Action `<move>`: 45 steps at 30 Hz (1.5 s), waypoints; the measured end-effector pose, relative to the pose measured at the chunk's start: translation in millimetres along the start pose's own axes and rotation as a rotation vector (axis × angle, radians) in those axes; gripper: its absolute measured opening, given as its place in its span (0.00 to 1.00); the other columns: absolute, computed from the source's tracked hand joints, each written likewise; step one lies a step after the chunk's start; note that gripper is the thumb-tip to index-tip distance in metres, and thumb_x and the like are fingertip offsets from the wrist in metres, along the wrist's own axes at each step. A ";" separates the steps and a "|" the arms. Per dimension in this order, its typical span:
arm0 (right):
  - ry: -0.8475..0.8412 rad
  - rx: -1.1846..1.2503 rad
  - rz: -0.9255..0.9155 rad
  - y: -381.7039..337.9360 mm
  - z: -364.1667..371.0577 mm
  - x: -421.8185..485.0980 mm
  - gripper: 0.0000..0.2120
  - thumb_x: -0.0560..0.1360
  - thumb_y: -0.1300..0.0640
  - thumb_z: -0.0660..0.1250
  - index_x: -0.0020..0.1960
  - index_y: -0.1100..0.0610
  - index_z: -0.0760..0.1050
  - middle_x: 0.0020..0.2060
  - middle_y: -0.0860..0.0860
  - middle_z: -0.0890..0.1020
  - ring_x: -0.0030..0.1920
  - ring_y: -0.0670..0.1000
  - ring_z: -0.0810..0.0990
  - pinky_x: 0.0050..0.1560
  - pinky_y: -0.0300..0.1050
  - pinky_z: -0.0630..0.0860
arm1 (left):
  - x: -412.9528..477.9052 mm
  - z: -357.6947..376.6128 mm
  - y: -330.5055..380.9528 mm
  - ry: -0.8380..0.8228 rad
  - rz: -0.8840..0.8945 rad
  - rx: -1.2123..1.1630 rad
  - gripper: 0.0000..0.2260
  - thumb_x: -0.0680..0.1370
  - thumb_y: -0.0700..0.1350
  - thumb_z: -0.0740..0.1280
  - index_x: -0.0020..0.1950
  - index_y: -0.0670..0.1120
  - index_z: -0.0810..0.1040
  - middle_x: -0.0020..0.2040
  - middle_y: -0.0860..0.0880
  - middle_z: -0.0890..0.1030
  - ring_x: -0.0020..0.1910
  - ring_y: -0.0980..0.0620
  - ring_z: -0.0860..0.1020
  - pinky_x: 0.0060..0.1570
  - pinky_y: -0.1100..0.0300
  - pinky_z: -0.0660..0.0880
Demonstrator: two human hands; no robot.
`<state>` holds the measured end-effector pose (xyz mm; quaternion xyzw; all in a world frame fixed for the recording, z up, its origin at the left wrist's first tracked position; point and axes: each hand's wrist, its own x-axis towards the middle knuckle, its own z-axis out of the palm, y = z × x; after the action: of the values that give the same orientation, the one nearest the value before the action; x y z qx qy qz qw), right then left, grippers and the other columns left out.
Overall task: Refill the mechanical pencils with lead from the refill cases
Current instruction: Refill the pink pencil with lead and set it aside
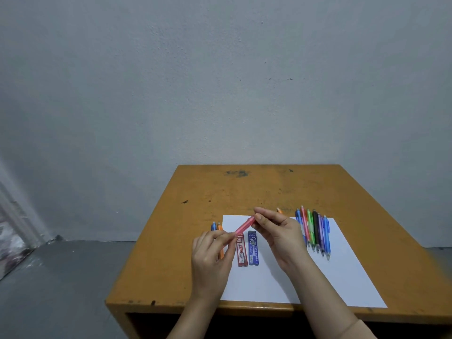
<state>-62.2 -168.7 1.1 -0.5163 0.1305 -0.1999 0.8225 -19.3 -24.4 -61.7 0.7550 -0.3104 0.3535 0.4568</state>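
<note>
Holding: both hands keep a red pencil [244, 225] in the air above the paper [330, 277], slanting from near left to far right.
Left hand [212, 253]: thumb and fingers pinch the pencil's near-left end; the other fingers curl under.
Right hand [281, 231]: fingertips and thumb pinch the pencil's far-right end.
Red case [242, 252]: lies flat on the paper, lengthwise from near to far, below the held pencil and just right of the left hand.
Blue case [253, 248]: lies just beside the red case, on its right, parallel to it; its white print reads "PENCIL LEAD".
Row of pencils [314, 231]: blue, red, green, black, purple and blue ones lie packed side by side at the paper's far right, tips pointing near.
Blue pencil [213, 226]: lies on the table just left of the paper, mostly hidden by the left hand.
Orange pencil [220, 227]: lies next to it, on its right, also partly hidden.
Orange tip [279, 210]: shows just beyond the right hand; what it belongs to is hidden.
Table [244, 189]: ochre top with dark scuffs, its far edge against a grey wall [220, 94].
</note>
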 end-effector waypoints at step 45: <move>-0.069 0.776 0.300 -39.0 16.7 20.8 0.20 0.79 0.45 0.57 0.34 0.57 0.67 0.26 0.50 0.62 0.26 0.48 0.60 0.34 0.40 0.59 | 54.4 -34.0 57.1 -0.301 -1.090 -0.716 0.27 0.80 0.57 0.56 0.37 0.40 0.85 0.38 0.41 0.84 0.35 0.50 0.81 0.37 0.60 0.69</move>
<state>-44.3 -180.1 43.3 -0.1495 0.0917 -0.0949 0.9799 -42.7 -23.7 20.9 0.6467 -0.0430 -0.1617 0.7442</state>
